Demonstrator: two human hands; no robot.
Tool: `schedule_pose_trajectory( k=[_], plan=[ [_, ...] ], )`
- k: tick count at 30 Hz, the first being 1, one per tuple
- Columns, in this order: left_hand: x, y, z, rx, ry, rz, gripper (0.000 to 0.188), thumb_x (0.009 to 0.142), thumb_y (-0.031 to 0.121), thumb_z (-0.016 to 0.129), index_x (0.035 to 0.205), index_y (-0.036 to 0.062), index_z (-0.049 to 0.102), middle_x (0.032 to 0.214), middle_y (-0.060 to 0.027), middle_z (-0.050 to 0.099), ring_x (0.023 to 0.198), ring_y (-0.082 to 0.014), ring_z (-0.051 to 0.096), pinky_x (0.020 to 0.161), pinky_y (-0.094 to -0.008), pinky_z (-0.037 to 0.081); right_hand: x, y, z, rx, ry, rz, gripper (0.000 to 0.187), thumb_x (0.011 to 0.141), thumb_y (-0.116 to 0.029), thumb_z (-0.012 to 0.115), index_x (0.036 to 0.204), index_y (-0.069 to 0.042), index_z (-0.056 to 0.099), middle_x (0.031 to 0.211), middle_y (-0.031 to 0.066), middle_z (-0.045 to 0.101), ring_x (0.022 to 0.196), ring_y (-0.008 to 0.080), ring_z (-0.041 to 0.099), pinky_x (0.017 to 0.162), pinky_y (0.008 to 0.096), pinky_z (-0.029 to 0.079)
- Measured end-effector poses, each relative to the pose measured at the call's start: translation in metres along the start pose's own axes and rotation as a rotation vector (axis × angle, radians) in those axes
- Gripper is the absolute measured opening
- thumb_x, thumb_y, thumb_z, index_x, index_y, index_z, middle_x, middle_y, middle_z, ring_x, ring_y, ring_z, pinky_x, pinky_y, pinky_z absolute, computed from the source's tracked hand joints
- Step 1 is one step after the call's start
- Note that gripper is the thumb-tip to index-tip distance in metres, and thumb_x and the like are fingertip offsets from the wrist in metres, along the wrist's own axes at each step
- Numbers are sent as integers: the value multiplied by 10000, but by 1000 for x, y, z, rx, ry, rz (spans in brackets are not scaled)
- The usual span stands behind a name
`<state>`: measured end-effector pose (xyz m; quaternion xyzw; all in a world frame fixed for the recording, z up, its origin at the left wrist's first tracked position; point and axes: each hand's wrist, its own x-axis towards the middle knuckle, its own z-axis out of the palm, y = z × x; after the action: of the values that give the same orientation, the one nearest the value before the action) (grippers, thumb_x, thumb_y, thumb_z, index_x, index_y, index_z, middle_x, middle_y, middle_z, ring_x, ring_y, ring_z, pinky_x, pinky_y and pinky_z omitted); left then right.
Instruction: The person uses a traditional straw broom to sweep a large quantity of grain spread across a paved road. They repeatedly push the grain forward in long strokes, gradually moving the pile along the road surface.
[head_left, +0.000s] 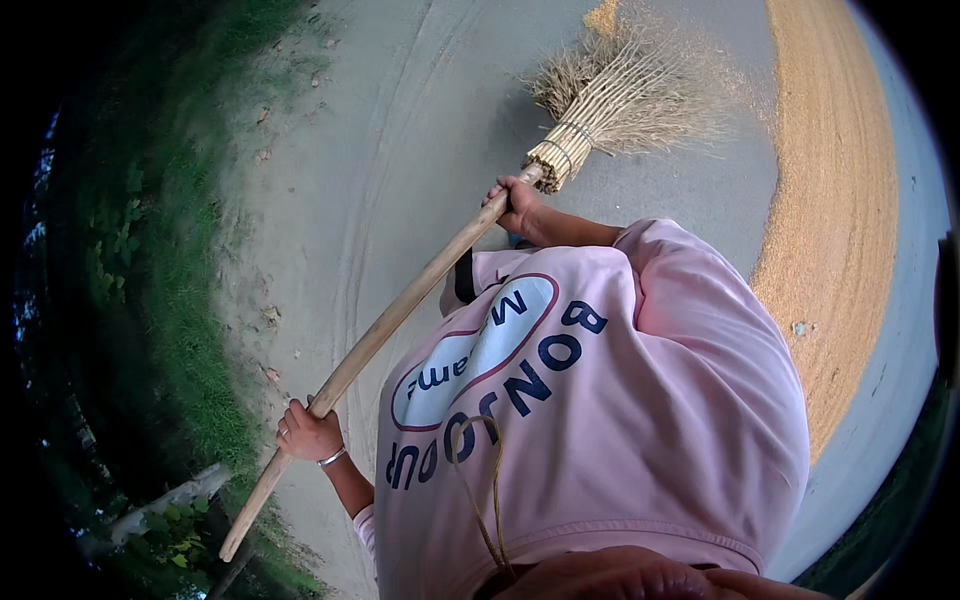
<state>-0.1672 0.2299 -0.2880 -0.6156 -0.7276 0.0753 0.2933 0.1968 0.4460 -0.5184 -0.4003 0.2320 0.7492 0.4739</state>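
Observation:
My right hand [518, 203] grips the long wooden handle of a broom [400, 312] just below its bound straw head [610, 95]. Further up the same handle, near its free end at the lower left, my left hand [308, 433] is closed around it; a thin bangle sits on that wrist. The handle runs diagonally across my pink printed shirt [640, 400]. The straw head rests on the grey paved ground [420, 130], beside a broad strip of golden grain [835, 200] spread along the right.
A grassy verge [190, 300] with weeds borders the pavement on the left. A few dry leaves lie on its sandy edge. A small heap of grain [602, 18] sits by the broom head at the top.

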Motion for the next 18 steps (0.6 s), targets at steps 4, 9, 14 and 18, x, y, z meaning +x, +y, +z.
schedule_pose_trajectory(
  k=[4, 9, 14, 18],
  plan=[
    [-30, 1, -75, 230, 42, -141, 176, 674, 246, 574, 658, 121, 451, 593, -29, 471, 596, -226, 490, 482, -344, 337, 27, 41, 80, -186, -149, 149, 125, 769, -101, 483, 821, -26, 397, 614, 88, 460, 537, 209, 493, 488, 345, 452],
    [-3, -33, -118, 304, 8, -46, 155, 654, 196, 574, 671, 109, 446, 607, -28, 469, 585, -227, 478, 488, -341, 340, 17, 74, 101, -174, -169, 126, 161, 770, -56, 490, 894, -4, 403, 669, 84, 476, 573, 192, 519, 515, 339, 479],
    [21, -29, -102, 181, -50, 150, 180, 622, 194, 598, 675, 102, 452, 602, -39, 456, 597, -228, 478, 520, -334, 349, -16, 46, -16, 35, -8, 48, 195, 789, -65, 470, 941, 6, 371, 705, 96, 470, 587, 191, 520, 535, 321, 482],
    [38, 39, -77, -81, 97, 383, 169, 642, 184, 604, 656, 110, 453, 594, -29, 436, 584, -199, 465, 559, -319, 367, -67, -10, -133, 231, 159, -118, 93, 801, -81, 449, 860, -31, 397, 652, 77, 439, 563, 201, 468, 571, 355, 459]
  ],
)
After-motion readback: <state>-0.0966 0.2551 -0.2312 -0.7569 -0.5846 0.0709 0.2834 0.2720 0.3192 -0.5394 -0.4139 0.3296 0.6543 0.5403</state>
